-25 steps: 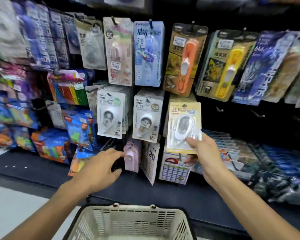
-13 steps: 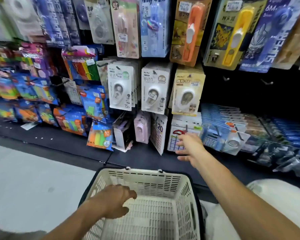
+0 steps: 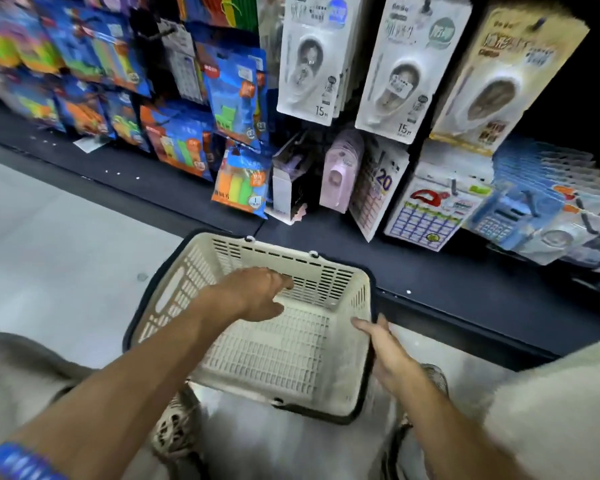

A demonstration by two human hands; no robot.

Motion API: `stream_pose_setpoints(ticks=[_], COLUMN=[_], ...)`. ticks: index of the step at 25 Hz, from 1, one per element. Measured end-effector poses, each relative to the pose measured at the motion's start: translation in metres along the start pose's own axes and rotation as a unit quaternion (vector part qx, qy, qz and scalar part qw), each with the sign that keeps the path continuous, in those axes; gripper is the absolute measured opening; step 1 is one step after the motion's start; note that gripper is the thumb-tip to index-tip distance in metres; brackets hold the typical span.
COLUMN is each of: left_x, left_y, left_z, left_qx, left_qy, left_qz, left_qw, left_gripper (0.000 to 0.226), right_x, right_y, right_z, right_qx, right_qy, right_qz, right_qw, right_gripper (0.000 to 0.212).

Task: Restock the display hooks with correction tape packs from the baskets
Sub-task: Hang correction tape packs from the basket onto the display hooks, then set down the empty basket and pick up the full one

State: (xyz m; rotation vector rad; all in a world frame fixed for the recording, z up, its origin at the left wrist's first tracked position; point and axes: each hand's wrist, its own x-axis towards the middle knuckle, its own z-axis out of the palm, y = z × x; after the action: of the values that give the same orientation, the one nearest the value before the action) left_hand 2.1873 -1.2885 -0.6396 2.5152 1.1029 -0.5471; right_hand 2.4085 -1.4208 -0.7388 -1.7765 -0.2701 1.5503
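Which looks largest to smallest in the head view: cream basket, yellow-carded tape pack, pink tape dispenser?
1. cream basket, though nearest the camera
2. yellow-carded tape pack
3. pink tape dispenser

A pale, smooth floor (image 3: 66, 244) runs along the left and near side of the scene. A cream slatted basket (image 3: 222, 271) with a dark rim sits on it, close to the display's base. That base is a dark ledge (image 3: 430, 285) crossing from far left to near right. Standing on the ledge, against the rack, are a blue pack of coloured tabs (image 3: 241, 185), a small white box (image 3: 283, 194) just right of it, a pink pack (image 3: 336, 176), and a tilted card printed with "20" (image 3: 378, 192). Further right a gridded card (image 3: 426, 216) leans there too. A white paper scrap (image 3: 87, 144) lies on the ledge at the far left.
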Motion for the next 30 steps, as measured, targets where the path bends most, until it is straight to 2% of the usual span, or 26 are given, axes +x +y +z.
stream_pose_setpoints(ticks=[1, 2, 3, 6, 9, 11, 13, 14, 16, 19, 22, 24, 27, 30], left_x=[-0.001, -0.002, -0.003, -0.007, -0.007, 0.0, 0.013, 0.02, 0.035, 0.053, 0.063, 0.065, 0.066, 0.071], left_y=[-0.003, -0.005, -0.006, -0.004, 0.008, 0.029, 0.059, 0.076, 0.114, 0.161, 0.185, 0.194, 0.214, 0.264], left_z=[-0.001, -0.002, -0.004, -0.008, -0.008, -0.012, -0.018, -0.019, -0.018, 0.001, 0.034, 0.057, 0.071, 0.058], left_qx=[-0.006, -0.012, -0.017, -0.03, -0.019, 0.001, 0.002, 0.0, -0.012, -0.022, -0.088, -0.093, -0.04, -0.013], left_qy=[0.01, 0.023, 0.036, 0.047, 0.018, -0.002, 0.01, 0.024, 0.033, -0.008, -0.025, -0.054, -0.096, -0.074], left_qz=[-0.007, -0.011, -0.014, -0.01, -0.011, -0.002, 0.021, 0.038, 0.085, 0.144, 0.133, 0.114, 0.103, 0.147], left_qw=[1.0, 1.0, 0.999, 0.998, 1.0, 1.0, 1.0, 0.999, 0.996, 0.989, 0.987, 0.988, 0.989, 0.986], left_gripper=[0.057, 0.056, 0.055, 0.055, 0.052, 0.051, 0.05, 0.049, 0.051, 0.052, 0.049, 0.049, 0.054, 0.055], right_x=[-0.003, -0.005, -0.004, 0.004, 0.0, -0.007, -0.017, -0.021, -0.032, -0.043, -0.055, -0.065, -0.097, -0.136], right_y=[-0.008, -0.013, -0.014, -0.001, 0.007, 0.007, 0.005, 0.004, 0.009, 0.035, 0.07, 0.089, 0.102, 0.11], right_z=[0.013, 0.024, 0.033, 0.042, 0.027, 0.007, -0.01, -0.016, -0.032, -0.057, -0.084, -0.106, -0.146, -0.187], right_qx=[0.045, 0.042, 0.008, -0.099, -0.176, -0.193, -0.18, -0.163, -0.126, -0.07, -0.041, -0.053, -0.087, -0.153], right_qy=[-0.094, -0.145, -0.157, -0.088, -0.046, -0.024, 0.015, 0.032, 0.058, 0.081, 0.124, 0.173, 0.301, 0.371], right_qz=[0.025, 0.038, 0.036, 0.027, 0.032, 0.019, -0.001, -0.007, -0.013, 0.004, 0.006, -0.033, -0.114, -0.172], right_qw=[0.994, 0.988, 0.987, 0.991, 0.983, 0.981, 0.983, 0.986, 0.99, 0.994, 0.991, 0.983, 0.943, 0.9], right_gripper=[0.082, 0.076, 0.073, 0.062, 0.044, 0.029, 0.011, 0.008, 0.014, 0.015, 0.017, 0.018, 0.033, 0.036])
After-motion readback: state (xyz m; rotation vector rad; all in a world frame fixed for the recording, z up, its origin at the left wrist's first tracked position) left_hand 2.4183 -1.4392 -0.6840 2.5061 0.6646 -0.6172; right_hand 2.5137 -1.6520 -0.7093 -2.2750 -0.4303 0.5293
